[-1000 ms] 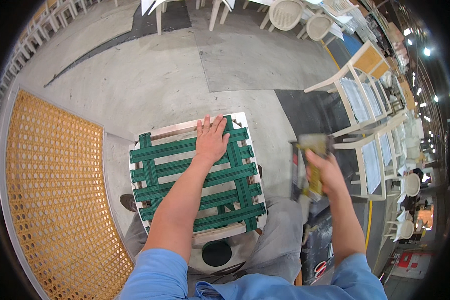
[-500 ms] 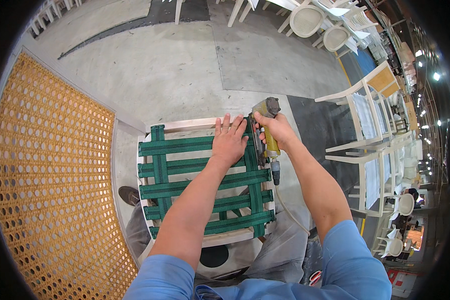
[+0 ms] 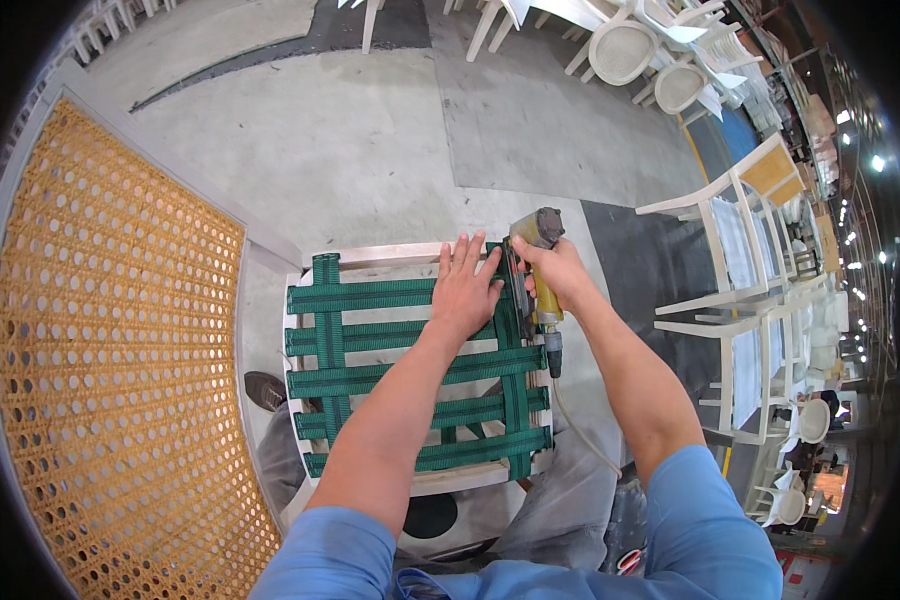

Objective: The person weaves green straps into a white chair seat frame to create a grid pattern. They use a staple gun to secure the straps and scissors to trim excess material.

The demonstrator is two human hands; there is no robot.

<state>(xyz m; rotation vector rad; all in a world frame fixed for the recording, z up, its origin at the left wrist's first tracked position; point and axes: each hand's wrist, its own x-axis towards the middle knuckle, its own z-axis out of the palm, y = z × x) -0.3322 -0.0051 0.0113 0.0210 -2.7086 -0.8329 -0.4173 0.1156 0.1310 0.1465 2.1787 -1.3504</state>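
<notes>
A white wooden chair seat frame (image 3: pixel 395 254) lies in front of me, crossed by interwoven dark green webbing straps (image 3: pixel 417 378). My left hand (image 3: pixel 462 298) lies flat on it near the far right corner, fingers stretched over the webbing and far rail. Wrapped round the yellow grip of an air staple gun (image 3: pixel 546 302) is my right hand (image 3: pixel 562 275). The gun's dark nose is against the frame's far right corner, beside the right-hand strap; the exact contact point is hidden. A thin air hose (image 3: pixel 570 425) runs down from the handle.
A woven cane chair back (image 3: pixel 120 330) rises close on the left. White chairs (image 3: pixel 735 290) stand to the right, more chairs (image 3: pixel 625 50) at the far right. Red-handled scissors (image 3: pixel 628 561) lie low, by my right sleeve. Grey flooring (image 3: pixel 320 140) extends beyond the frame.
The view has shifted slightly, so the frame and cane back appear a little farther right. Both hands keep nearly the same places, with the staple gun still at the corner.
</notes>
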